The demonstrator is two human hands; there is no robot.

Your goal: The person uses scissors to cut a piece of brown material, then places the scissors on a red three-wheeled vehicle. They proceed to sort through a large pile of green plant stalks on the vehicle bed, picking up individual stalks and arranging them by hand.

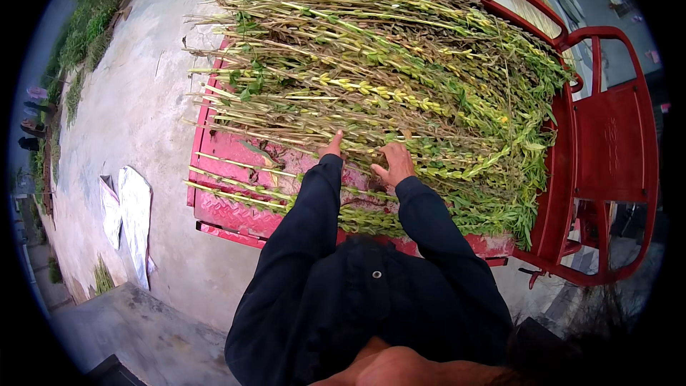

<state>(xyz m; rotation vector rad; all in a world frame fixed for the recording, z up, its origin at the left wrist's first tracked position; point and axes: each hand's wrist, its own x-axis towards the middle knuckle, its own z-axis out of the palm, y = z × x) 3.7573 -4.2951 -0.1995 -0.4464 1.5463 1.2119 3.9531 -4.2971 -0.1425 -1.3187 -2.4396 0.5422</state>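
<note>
From the head view we see our left hand (331, 145) and right hand (394, 163) resting spread and unclenched on the near edge of the stalks (371, 78), grasping nothing. The stalks lie heaped across the red cart bed (236, 207). We judge them light, springy and tangled, best gathered around the bare stem ends.

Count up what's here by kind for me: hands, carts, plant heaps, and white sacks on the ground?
Hands: 2, left hand and right hand, both on the stalks
Red cart: 1
Heap of green stalks: 1
White sacks: 2
Total: 6
</note>
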